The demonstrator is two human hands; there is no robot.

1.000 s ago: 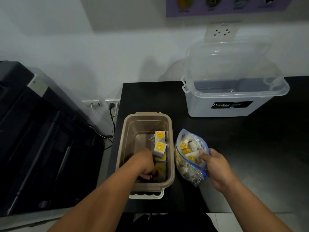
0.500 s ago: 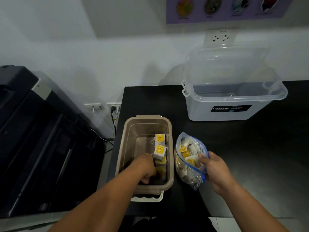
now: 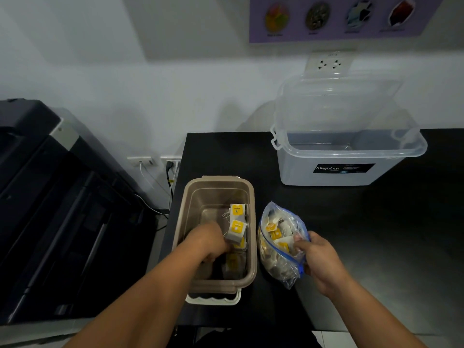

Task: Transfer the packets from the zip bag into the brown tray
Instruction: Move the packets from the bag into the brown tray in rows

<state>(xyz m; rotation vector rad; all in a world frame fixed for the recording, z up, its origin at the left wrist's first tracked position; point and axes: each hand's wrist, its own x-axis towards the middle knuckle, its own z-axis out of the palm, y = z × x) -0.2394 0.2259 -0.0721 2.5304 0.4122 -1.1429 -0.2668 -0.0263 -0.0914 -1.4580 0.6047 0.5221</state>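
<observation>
The tray (image 3: 251, 222) lies with its long axis running away from the person. Inside it, the left hand (image 3: 209, 243) is curled down among packets (image 3: 236, 228); its grip cannot be told. Just right of the tray, the right hand (image 3: 317, 258) pinches the bag (image 3: 277, 243) rim, mouth facing up.

Office utility corner: large dark copier-type machine (image 3: 57, 209) beside a black counter (image 3: 376, 234), white wall with power sockets (image 3: 329, 62) and plugged cables (image 3: 170, 169), illustrated purple poster (image 3: 339, 16), clear "Megabox" storage bin (image 3: 344, 156).
</observation>
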